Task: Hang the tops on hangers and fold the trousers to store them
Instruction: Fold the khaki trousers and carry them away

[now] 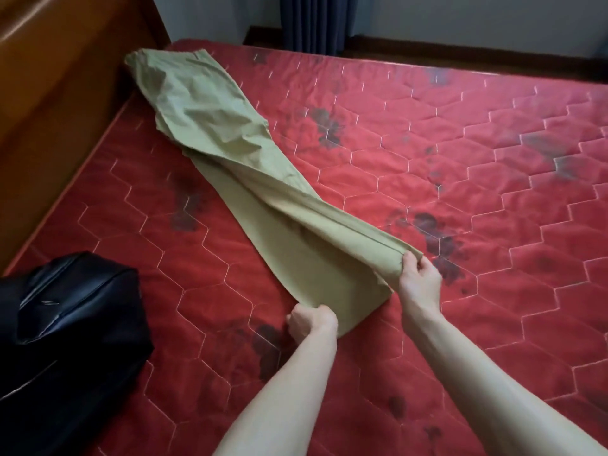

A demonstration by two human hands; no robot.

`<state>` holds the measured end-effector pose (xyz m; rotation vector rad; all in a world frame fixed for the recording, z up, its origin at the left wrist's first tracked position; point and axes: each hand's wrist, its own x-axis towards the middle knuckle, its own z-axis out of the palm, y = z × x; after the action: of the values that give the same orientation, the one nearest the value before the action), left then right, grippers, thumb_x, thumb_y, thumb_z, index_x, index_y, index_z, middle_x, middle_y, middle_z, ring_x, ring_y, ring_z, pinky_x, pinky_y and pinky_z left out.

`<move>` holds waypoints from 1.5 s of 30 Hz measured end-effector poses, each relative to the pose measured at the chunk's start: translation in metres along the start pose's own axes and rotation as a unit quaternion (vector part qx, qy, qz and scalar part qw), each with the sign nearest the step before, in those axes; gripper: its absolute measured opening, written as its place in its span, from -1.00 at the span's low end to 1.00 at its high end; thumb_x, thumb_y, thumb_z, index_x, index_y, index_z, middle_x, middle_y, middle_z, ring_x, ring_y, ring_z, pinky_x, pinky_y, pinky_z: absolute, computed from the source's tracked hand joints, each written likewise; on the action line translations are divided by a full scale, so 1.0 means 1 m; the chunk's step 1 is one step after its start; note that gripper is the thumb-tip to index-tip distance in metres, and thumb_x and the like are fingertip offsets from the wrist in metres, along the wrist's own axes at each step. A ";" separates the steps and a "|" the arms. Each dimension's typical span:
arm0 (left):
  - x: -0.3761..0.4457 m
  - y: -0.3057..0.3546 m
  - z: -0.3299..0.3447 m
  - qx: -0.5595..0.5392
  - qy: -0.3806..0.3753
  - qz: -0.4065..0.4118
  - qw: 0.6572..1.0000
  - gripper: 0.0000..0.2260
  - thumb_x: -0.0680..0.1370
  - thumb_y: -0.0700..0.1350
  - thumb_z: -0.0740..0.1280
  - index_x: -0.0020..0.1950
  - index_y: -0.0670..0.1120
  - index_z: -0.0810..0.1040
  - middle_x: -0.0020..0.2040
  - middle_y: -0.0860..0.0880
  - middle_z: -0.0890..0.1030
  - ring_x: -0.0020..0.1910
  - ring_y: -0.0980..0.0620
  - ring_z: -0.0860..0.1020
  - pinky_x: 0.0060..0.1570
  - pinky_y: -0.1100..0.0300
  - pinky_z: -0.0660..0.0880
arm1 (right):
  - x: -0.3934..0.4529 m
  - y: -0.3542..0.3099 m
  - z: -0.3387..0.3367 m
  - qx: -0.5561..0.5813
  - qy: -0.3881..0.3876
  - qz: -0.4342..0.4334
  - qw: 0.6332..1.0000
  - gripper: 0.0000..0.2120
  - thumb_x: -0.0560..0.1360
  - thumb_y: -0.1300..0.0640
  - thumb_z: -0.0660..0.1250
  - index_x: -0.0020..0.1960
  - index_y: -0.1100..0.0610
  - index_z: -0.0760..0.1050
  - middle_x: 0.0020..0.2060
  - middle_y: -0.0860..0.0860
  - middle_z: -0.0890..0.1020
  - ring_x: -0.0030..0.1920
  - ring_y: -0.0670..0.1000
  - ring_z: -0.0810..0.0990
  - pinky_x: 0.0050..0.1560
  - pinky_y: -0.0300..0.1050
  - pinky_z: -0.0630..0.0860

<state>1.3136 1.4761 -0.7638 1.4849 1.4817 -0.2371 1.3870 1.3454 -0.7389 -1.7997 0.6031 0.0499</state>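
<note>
- Head view: a person is leaning over a red quilted mattress (pixel 427 153), both bare forearms reaching forward.
- The left hand (pixel 311 320) is curling into a fist around the near corner of the trousers' hem, knuckles toward the camera, low against the mattress.
- The right hand (pixel 419 278) is pinching the other hem corner between thumb and fingers, holding it lifted just above the mattress, up and to the right of the left hand.
- The olive trousers (pixel 230 143) are stretching away from both hands toward the far left, legs laid together, the waist end lying by a wooden headboard (pixel 56 93).
- The upper leg is twisting along its seam as it rises to the right hand.
- A black bag (pixel 65 324) is sitting on the mattress left of the left hand, well apart from the trousers.
- A dark curtain (pixel 312 21) is hanging beyond the far mattress edge.
</note>
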 end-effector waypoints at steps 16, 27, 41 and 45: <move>-0.043 -0.108 -0.137 -0.023 -0.149 0.030 0.988 -0.86 0.46 -0.30 0.45 -0.01 -0.20 0.61 -0.14 -0.09 0.72 -0.15 -0.05 0.70 -0.16 0.14 0.66 | -0.119 0.037 -0.084 0.145 0.178 0.275 0.934 -0.64 0.70 0.26 0.17 0.44 0.37 0.46 0.32 0.26 0.60 0.12 0.19 0.60 -0.29 -0.24 0.52; -0.113 -0.190 -0.219 0.394 -0.382 -0.058 0.834 -0.62 0.38 -0.29 0.38 0.20 -0.25 0.58 0.18 -0.13 0.62 0.12 -0.10 0.59 0.04 0.12 0.59 | -0.297 0.142 -0.136 0.025 0.211 0.418 0.883 -0.62 0.75 0.32 0.01 0.27 0.69 0.32 0.39 0.24 0.43 0.39 0.16 0.44 0.42 -0.20 0.37; -0.063 -0.190 -0.226 0.176 -0.136 0.072 0.972 -0.61 0.61 -0.08 0.35 0.35 -0.27 0.48 0.27 -0.22 0.63 0.25 -0.18 0.62 0.23 -0.08 0.55 | -0.291 0.094 -0.078 -0.395 -0.154 -0.118 0.898 -0.47 0.66 -0.02 0.32 0.57 0.11 0.34 0.44 0.06 0.51 0.43 0.12 0.46 0.40 0.04 0.36; -0.038 -0.168 -0.211 0.207 -0.092 0.094 0.969 -0.55 0.67 -0.07 0.23 0.47 -0.26 0.23 0.36 -0.29 0.53 0.34 -0.28 0.53 0.34 -0.03 0.46 | -0.250 0.060 -0.018 -0.404 -0.224 -0.157 0.873 -0.44 0.68 -0.06 0.26 0.61 0.09 0.23 0.47 0.04 0.49 0.45 0.14 0.43 0.42 0.06 0.37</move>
<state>1.0618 1.5650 -0.7136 1.8678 1.1781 -0.5812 1.1399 1.4108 -0.7031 -2.5580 -0.0939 0.5531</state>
